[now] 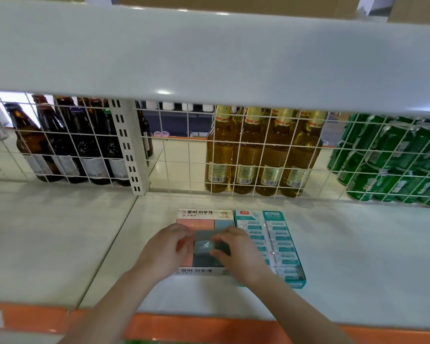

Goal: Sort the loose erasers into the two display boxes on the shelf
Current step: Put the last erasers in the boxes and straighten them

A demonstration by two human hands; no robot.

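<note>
Grey-blue, one wrapped eraser [204,245] is pinched between the fingertips of the left hand [164,254] and the right hand [238,254], just above the left box [204,216]. Two boxes are set side by side on the white shelf [358,256]: the left one holds pink and grey erasers, the teal box [271,242] two rows of white ones. Behind a wire grid [179,155], several brown bottles [67,142], four yellow bottles [258,155] and stacked green cans [395,160] are seen.
</note>
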